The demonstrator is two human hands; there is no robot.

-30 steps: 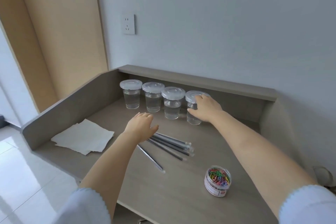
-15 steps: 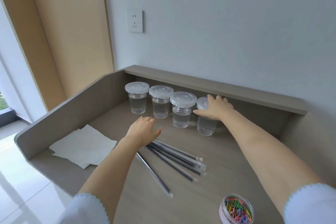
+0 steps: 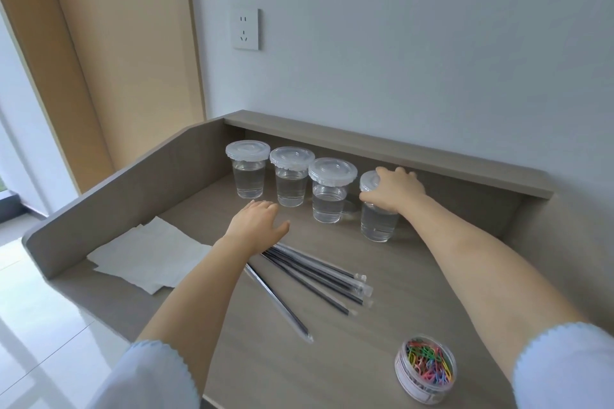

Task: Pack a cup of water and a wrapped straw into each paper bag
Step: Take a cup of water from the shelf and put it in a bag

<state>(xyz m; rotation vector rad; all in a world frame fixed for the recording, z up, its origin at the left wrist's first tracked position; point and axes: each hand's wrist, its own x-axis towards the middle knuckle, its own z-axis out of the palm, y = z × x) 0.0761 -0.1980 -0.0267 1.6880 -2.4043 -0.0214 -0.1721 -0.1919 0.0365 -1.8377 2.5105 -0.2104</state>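
Cups: four clear lidded cups of water in a row along the back of the desk (image 3: 332,359), running from 10 o'clock to 1 o'clock; cup 1 (image 3: 248,173), cup 2 (image 3: 291,178), cup 3 (image 3: 330,191), cup 4 (image 3: 378,221)
Cup 4: rightmost, upright on the desk, slightly nearer than the others, just beside cup 3
Right hand (image 3: 393,191): on top of cup 4, fingers curled over the lid and round the rim, thumb on the side facing cup 3; grip closed on the cup
Left hand (image 3: 255,226): palm down, fingers loosely extended and together, thumb out to the right; holds nothing; sits over the far ends of the straws, contact cannot be told
Straws (image 3: 319,272): bundle of black straws in clear wrappers lying flat at centre, pointing from 10 o'clock toward 4 o'clock
Single straw (image 3: 277,300): wrapped, apart from the bundle on its near side, pointing toward 5 o'clock
Bags (image 3: 146,256): white paper bags, flat and stacked, at 9 o'clock on the desk, near the left wall
Clip tub (image 3: 425,370): round clear tub of coloured paper clips at 4 o'clock, near the front edge
Socket (image 3: 246,29): white, on the wall at 11 o'clock above the cups
Sleeves: pale blue, at both lower corners
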